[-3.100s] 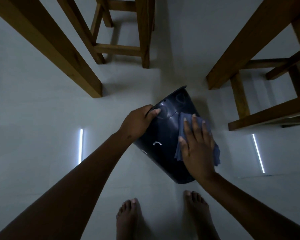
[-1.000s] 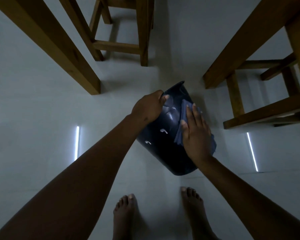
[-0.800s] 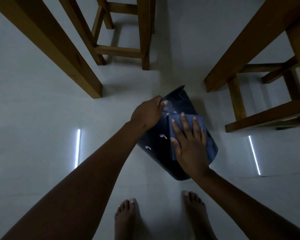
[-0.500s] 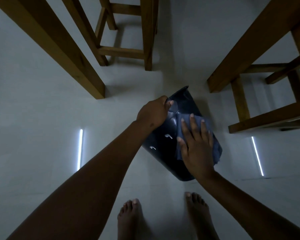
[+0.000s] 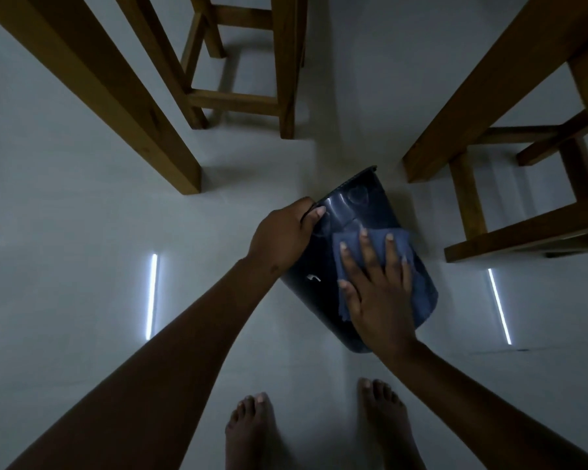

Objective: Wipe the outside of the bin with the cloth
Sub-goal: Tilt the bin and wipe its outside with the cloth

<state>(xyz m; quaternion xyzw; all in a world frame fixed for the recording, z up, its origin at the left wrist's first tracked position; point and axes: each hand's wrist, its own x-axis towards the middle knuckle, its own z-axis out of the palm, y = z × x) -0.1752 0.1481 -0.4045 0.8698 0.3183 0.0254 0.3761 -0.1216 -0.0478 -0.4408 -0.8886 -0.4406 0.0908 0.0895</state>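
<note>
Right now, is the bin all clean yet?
Not yet. The bin is tipped over on the floor, and the left hand grips its rim. The right hand presses the cloth flat on the upper side, so wiping is under way. I can't tell which parts are already clean. The side facing the floor is hidden and may be left.

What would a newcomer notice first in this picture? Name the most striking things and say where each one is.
At the centre, a dark bin lies tilted on the pale floor. The left hand grips its edge, and the right hand presses a blue cloth flat on its side. Wooden furniture legs frame the top, and bare feet show at the bottom.
</note>
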